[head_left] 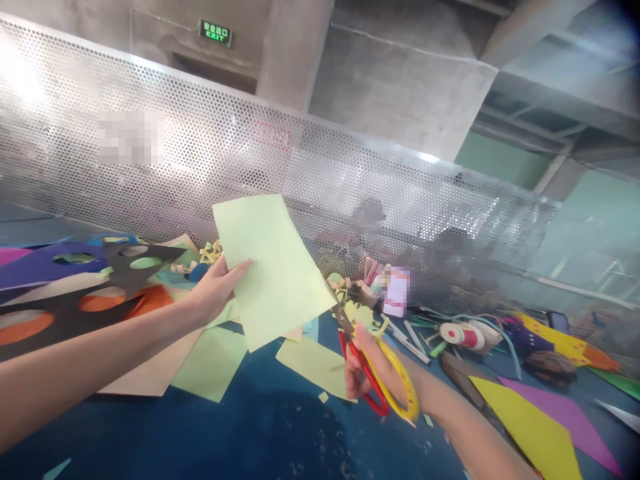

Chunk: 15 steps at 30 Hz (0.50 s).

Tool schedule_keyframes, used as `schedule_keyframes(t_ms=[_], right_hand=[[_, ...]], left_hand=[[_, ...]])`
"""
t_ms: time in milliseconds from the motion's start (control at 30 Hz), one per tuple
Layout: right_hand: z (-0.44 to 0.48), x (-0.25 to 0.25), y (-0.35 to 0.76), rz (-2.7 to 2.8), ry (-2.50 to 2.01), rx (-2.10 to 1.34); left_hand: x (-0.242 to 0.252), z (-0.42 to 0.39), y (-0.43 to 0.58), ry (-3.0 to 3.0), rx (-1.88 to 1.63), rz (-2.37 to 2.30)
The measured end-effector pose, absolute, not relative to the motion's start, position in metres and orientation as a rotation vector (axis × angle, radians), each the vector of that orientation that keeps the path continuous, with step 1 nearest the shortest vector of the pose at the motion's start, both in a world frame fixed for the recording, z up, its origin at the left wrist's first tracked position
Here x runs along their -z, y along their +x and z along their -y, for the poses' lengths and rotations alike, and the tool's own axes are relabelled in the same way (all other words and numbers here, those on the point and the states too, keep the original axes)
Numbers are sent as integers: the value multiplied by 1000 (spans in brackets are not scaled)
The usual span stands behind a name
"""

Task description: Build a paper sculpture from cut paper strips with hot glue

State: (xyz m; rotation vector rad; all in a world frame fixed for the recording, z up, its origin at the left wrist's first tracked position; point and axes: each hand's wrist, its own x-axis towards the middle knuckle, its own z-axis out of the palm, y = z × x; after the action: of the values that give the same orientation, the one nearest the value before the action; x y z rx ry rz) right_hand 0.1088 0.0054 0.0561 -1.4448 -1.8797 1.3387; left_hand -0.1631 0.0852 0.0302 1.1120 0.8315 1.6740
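Note:
My left hand point(219, 288) grips a light green sheet of paper point(275, 267) by its left side, thumb on the near face and fingers behind it. The sheet is held up above the table, and its right edge has been cut to a slant. In my right hand point(367, 360) is a pair of scissors point(400, 383) with one red and one yellow handle. Its blades meet the lower right corner of the sheet; whether they are parted is hard to make out. Below lie more green sheets point(213, 363) and small paper scraps.
Black paper with round holes point(55, 293) and a purple sheet point(40, 263) lie at left. To the right are a thread spool point(463, 335), white pens point(407, 340), yellow point(527, 417) and violet paper point(565, 420). A perforated metal screen point(310, 167) borders the blue table point(175, 440).

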Motion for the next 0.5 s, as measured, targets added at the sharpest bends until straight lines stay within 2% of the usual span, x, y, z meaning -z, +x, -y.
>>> schedule_keyframes(t_ms=[300,500], right_hand=[[-6,-53,114,1862,-1283,-1446],[-8,-49,120,1816,-1250,-1488]], left_hand=[[-34,-76,-160,1196,-1513,-846],[-36,-77,-160,1184,-1570,-840]])
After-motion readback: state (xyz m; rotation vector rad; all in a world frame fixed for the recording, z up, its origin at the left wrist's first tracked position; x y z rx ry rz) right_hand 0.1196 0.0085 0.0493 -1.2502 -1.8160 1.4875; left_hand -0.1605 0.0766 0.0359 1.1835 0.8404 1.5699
